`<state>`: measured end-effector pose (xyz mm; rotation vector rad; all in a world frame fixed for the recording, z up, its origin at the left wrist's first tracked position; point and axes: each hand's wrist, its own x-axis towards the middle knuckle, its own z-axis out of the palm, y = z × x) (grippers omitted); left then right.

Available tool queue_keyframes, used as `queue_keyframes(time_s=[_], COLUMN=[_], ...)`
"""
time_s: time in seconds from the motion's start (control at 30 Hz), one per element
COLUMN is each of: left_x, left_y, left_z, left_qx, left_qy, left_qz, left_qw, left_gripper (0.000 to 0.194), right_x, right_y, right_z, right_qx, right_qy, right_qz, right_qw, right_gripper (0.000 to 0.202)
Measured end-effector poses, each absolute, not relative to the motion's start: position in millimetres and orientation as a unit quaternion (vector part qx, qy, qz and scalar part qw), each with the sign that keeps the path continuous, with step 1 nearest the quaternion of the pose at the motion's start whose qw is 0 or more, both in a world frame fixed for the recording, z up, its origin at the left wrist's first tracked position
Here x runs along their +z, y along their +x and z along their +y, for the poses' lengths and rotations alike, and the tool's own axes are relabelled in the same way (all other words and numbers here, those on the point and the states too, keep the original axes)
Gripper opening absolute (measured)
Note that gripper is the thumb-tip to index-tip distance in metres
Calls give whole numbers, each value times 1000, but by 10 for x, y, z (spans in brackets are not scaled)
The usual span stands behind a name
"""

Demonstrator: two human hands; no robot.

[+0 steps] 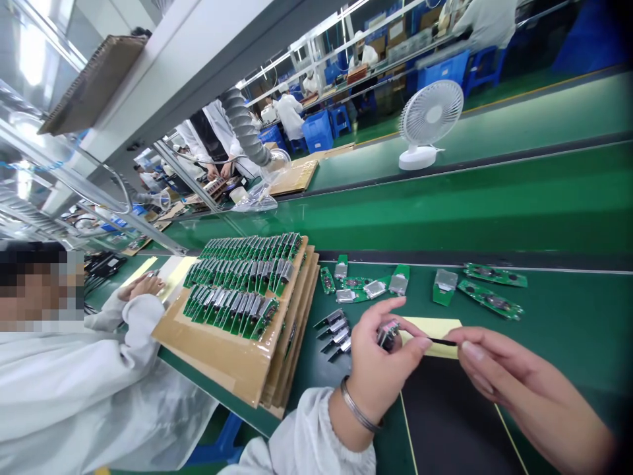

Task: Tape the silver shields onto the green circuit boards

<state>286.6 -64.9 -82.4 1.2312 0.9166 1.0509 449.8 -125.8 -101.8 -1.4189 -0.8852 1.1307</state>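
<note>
My left hand [373, 359], with a metal bangle at the wrist, is closed around a small circuit board [388, 335] with a metal part. Its thumb and forefinger meet at one end of a thin black strip [442, 342]. Fingertips of my right hand [514, 376] pinch the strip's other end. Below both hands lies a black sheet [450, 415] on yellow backing paper [438, 326]. Left of my left hand, several dark metal-topped pieces [336, 334] sit in a row. Loose green circuit boards [374, 288] lie behind it, and more boards [489, 299] are farther right.
Stacked cardboard trays [217, 356] at my left carry rows of upright boards [237, 274]. A co-worker's white sleeve [138, 330] is beside them. Behind the green table runs a raised ledge [475, 204] with a white fan [431, 122]. A metal beam crosses overhead.
</note>
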Motion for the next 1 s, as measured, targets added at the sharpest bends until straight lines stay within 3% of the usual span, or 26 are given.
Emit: queue_keyframes(time_s=[0.27,0.43,0.67,0.87,1.0], left_x=[-832,-852,-830,-820,-858], left_y=[2850,2847,2884,2888,2877], left_z=[-646,-641,-708,-678,-646], left_qx=[505,510,489,472,460], left_qy=[601,623,613,550,527], left_qz=[421,419,394,426,397], left_qw=[454,421,479,541,594], left_gripper=[37,34,36,38,55], right_x=[-819,-797,-793,-914,-1055], right_y=[4421,4439,4432,4581,4637], right_z=[-1253,-1246,-1257,-1308,-1306], right_qx=[400,379,276,130,177], right_qy=[-610,-618,-622,-679,-690], right_qz=[-452,-458,-531,-559,-542], right_qw=[514,515,504,457,445], right_gripper=[41,44,12,19,24])
